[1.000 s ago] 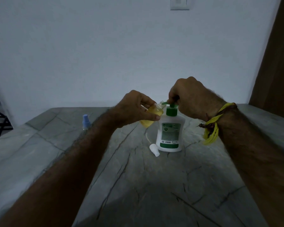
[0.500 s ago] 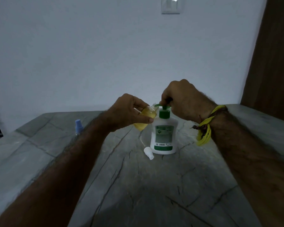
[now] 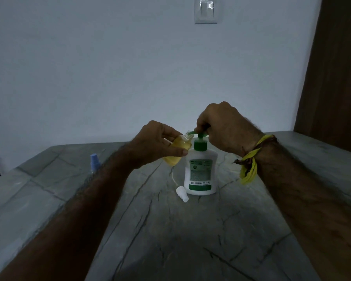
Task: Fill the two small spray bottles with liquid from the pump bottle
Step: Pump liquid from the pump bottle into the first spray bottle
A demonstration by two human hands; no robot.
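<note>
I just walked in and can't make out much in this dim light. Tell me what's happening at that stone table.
A person is filling a small clear spray bottle, already holding yellow liquid, from a white pump bottle with a green pump head. The left hand grips the small bottle tilted, its open neck at the pump spout. The right hand is curled over the pump head. The bottle's white spray cap lies on the grey stone table beside the pump bottle. A second small bottle with a blue cap stands farther left.

blue spray bottle (image 3: pixel 95 163) half hidden, label (image 3: pixel 200 173) unreadable
</note>
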